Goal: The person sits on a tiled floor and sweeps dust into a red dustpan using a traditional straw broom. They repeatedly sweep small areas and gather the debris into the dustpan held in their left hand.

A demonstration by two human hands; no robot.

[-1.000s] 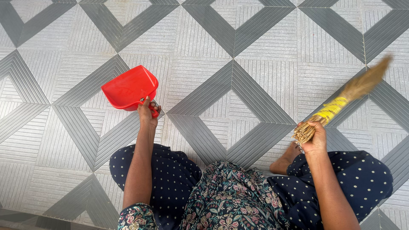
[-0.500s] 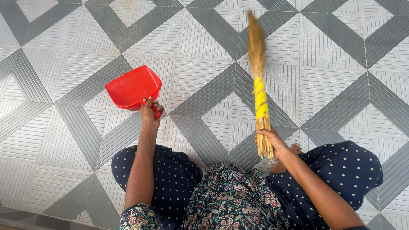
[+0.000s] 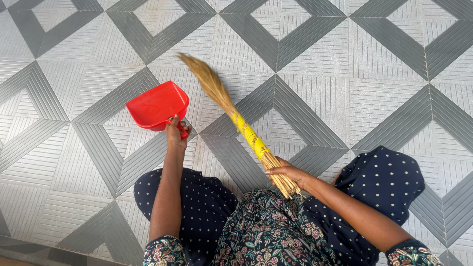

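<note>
Straw-coloured and bound with yellow wrap, the stick broom [image 3: 244, 129] lies on a long diagonal, its cut stick ends near and to the right, its feathery brush tip far and to the left, blurred above the floor [image 3: 345, 88]. The tip ends just right of the red dustpan [image 3: 157, 105], apart from it. The right hand [image 3: 287, 173] is clenched around the bare stick end of the broom, just below the yellow binding, knuckles up and fingers curled under the bundle. Its forearm runs from the near right corner toward the middle, crossing above the lap.

The dustpan sits left of centre, its open mouth facing far and left, its short handle pointing near and right. The left hand [image 3: 176, 134] grasps that handle, fingers wrapped over it, thumb on top. The left arm stretches nearly straight away from the body, elbow close to the left knee.

Both knees are spread wide in navy trousers with pale dots [image 3: 197, 202], and a floral garment [image 3: 266, 231] hangs between them. Underneath, the floor is ribbed tile in a pattern of light and dark grey diamonds and triangles.
</note>
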